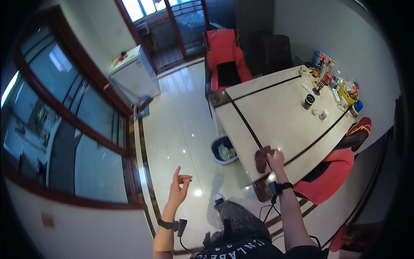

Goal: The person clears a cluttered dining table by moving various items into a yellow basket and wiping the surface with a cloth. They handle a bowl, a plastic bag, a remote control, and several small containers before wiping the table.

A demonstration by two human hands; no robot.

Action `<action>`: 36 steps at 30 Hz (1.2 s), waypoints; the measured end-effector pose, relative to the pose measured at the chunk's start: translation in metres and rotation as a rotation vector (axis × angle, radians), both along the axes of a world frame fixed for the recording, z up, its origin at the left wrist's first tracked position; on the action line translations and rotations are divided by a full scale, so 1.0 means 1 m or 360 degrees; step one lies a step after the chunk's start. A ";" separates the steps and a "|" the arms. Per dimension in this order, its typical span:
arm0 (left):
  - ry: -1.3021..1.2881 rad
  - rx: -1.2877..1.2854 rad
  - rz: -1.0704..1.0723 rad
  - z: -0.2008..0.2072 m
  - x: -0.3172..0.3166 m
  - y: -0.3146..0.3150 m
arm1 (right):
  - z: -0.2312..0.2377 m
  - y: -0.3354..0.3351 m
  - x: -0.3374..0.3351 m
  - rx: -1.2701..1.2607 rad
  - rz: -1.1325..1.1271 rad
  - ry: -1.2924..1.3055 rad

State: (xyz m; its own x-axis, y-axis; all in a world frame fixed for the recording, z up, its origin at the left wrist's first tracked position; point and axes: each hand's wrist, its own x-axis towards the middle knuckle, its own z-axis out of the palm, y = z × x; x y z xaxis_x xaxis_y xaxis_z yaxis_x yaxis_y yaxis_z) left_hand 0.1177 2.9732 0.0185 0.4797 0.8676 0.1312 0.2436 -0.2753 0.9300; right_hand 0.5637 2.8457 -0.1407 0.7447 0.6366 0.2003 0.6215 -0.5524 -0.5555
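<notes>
1. Nearest, our left hand (178, 190) is raised over the tiled floor (174, 129), to the left of the surface (276, 103). Its fingers are loosely parted and partly bent, grasping nothing, and well apart from the cloth.
2. Our right hand (278, 160) reaches over the near corner of the surface. Its fingers are curled onto the dark red cloth (261, 159), grasping its right side.
3. The cloth lies bunched on the surface, close to that near corner and the left edge. Most of it spreads to the left of the fingers, uncovered by them.
4. On the floor just beside the left edge we see a blue bin (221, 161) with pale crumpled stuff inside.
5. A red and black chair (331, 177) stands against the right edge.
6. Farther over, toward the wall-side edge, we find a white bottle (324, 115), a small pale round thing (315, 112) and a dark cup (308, 102).
7. Along that edge, a yellow container (343, 95) sits among clutter.
8. Beyond the far edge stand a red armchair (222, 41) and a black chair (277, 52).
</notes>
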 end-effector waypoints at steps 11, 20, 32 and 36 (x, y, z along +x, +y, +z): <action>0.0237 -0.0053 -0.0512 0.021 0.028 0.302 | -0.049 0.139 -0.080 -0.0014 -0.0729 0.0154; 0.0054 -0.0077 -0.1088 -0.015 0.125 0.531 | 0.018 0.368 -0.099 0.0792 -0.0645 -0.0210; 0.0123 -0.0377 -0.1848 -0.065 0.336 0.676 | -0.036 0.527 -0.061 -0.0136 -0.0564 -0.0171; 0.0208 -0.0443 -0.2038 -0.091 0.423 0.685 | -0.041 0.535 0.038 0.0044 -0.0550 -0.0200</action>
